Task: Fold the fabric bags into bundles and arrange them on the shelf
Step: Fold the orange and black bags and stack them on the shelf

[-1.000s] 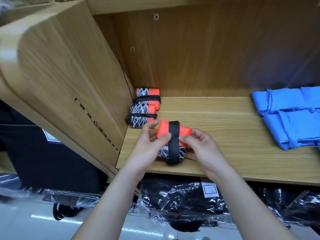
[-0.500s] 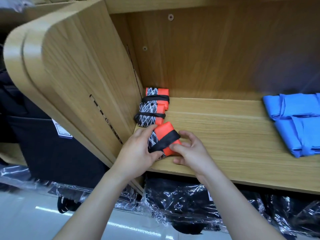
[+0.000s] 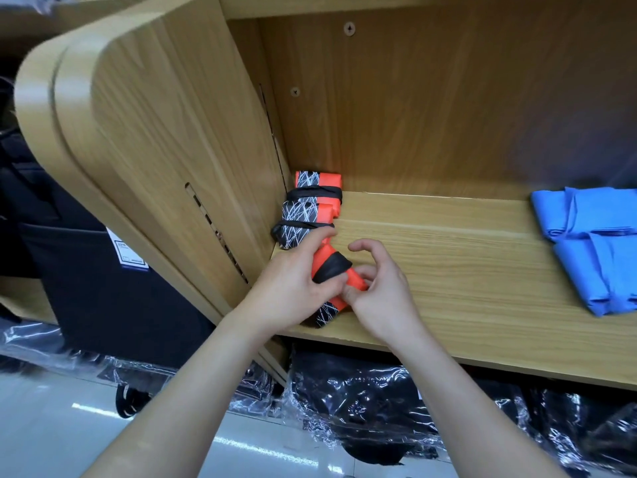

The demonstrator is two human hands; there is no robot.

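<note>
On the wooden shelf (image 3: 448, 270), just beside its side panel (image 3: 172, 150), the left hand (image 3: 293, 284) grips an orange-and-black bundle (image 3: 331, 269) while the right hand (image 3: 382, 291) pinches its near end. Behind it, two matching bundles (image 3: 306, 219) lie against that panel. Folded blue bags (image 3: 593, 243) sit well away from it.

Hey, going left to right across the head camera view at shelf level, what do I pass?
In order: wooden side panel → left hand → orange bundle held by both hands → right hand → blue folded bags. The two stowed bundles overlap the left hand's span, so they are omitted.
</note>
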